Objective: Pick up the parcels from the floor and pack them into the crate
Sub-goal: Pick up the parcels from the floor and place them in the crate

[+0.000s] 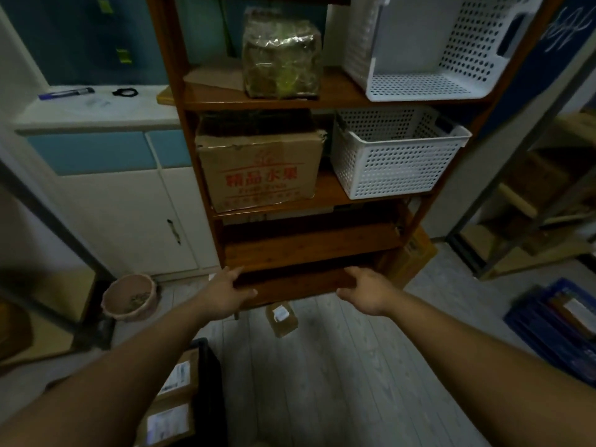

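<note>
Left hand [225, 296] and right hand [367, 295] out, open, empty, above lower-centre parcel [281, 320]: probably light, stiff, best gripped by opposite sides.

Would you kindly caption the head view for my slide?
The left hand and right hand reach toward the low shelf; a parcel lies on the floor.

Dim room; grey plank floor [322, 366]; wooden shelf unit [290, 246]; white cabinet [129, 204].

wooden shelf [290, 250], white baskets [393, 162], pink bowl [129, 296]
</note>
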A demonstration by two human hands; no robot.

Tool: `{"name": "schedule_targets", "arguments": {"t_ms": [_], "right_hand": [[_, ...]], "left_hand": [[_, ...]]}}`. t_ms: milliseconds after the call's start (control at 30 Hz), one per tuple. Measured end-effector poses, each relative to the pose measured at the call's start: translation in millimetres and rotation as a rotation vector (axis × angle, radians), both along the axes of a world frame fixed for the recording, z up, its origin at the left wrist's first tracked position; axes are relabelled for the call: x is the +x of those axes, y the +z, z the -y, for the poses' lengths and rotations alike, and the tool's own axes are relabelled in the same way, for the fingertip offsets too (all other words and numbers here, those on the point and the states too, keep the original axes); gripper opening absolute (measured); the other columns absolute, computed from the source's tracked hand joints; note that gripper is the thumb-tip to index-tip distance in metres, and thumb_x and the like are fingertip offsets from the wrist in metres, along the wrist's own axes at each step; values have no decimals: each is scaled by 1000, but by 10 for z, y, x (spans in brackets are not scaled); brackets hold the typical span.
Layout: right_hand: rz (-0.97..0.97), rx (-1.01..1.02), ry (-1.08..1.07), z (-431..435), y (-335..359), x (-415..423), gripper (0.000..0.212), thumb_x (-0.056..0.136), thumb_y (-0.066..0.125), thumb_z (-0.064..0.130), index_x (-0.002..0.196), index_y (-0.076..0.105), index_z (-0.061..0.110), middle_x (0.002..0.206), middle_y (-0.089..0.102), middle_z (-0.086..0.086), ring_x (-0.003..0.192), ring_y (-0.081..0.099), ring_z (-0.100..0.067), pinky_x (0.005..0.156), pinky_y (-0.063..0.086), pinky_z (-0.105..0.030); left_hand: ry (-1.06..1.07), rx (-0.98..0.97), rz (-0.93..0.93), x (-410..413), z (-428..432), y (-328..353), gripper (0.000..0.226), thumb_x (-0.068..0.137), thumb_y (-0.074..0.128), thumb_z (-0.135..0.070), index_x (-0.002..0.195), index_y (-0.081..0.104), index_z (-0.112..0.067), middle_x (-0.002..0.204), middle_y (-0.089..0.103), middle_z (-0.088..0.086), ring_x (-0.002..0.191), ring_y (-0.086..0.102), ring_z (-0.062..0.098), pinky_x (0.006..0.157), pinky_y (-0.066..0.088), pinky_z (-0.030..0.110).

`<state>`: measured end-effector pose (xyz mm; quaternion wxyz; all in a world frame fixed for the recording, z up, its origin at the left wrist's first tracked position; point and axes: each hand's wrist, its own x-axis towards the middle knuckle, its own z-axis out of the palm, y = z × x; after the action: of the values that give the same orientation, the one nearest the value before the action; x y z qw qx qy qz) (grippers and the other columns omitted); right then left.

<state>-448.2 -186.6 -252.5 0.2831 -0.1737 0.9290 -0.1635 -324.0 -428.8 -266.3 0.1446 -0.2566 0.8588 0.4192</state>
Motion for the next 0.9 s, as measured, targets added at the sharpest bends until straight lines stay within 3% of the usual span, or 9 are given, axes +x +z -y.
{"name": "schedule_targets", "arguments": {"t_ms": [167,233,267,333,400,533,567,667,900], "right_hand": [[52,17,77,213,-269,-526,56,92,54,40,143,38,23,144,44,-2,128,46,-23,103,40,-32],[67,49,114,295,-426,-732,56,93,54,40,143,37,22,144,44,-4,128,46,-24,101,39,-31],[82,64,137,342,-523,-829,56,93,54,40,143,37,21,145,43,-4,128,45,-24,100,39,-31],[121,74,200,440,-727,-986,55,94,53,38,143,37,20,146,42,-6,130,44,-25,101,38,-31],[158,80,267,545,-995,-1137,52,95,53,35,141,39,16,146,42,-8,130,43,-24,102,36,-30],[248,30,319,733,-1636,-1415,20,95,53,28,113,58,19,107,59,-3,100,58,-21,90,46,-32],[275,10,315,774,-1822,-1476,25,96,53,28,117,57,17,106,57,-4,102,58,-24,86,45,-30],[303,-36,288,901,-2526,-1693,43,96,53,29,133,47,9,132,52,-14,119,51,-29,86,40,-27],[367,-81,225,1180,-4765,-2079,49,92,58,29,137,44,15,130,53,-9,112,54,-25,80,41,-28]], "left_hand": [[-68,29,-20,-510,95,-339,44,92,56,-20,131,39,-30,132,46,-3,121,46,16,100,40,27],[-50,23,1,-631,133,-514,31,93,54,-16,118,43,-32,116,48,-7,110,51,13,83,42,12],[-28,24,24,-680,131,-584,34,94,54,-16,123,43,-29,121,46,-4,114,49,15,81,41,11],[23,17,73,-739,125,-732,52,94,54,-20,141,33,-26,144,37,6,133,36,21,100,36,26],[70,31,117,-818,138,-964,64,94,54,-25,148,20,-23,156,22,8,143,23,23,111,25,31],[193,2,244,-978,124,-1637,72,93,52,-38,150,12,-21,157,16,13,144,18,30,114,21,35],[221,9,258,-1034,109,-1835,72,93,53,-39,150,13,-20,157,17,13,143,20,30,114,22,36],[322,74,256,-1220,91,-2562,71,92,55,-36,150,18,-17,157,19,10,142,25,28,112,25,33],[471,145,174,-1649,108,-4649,69,92,57,-29,149,21,-18,157,20,7,142,25,25,111,26,31]]}}
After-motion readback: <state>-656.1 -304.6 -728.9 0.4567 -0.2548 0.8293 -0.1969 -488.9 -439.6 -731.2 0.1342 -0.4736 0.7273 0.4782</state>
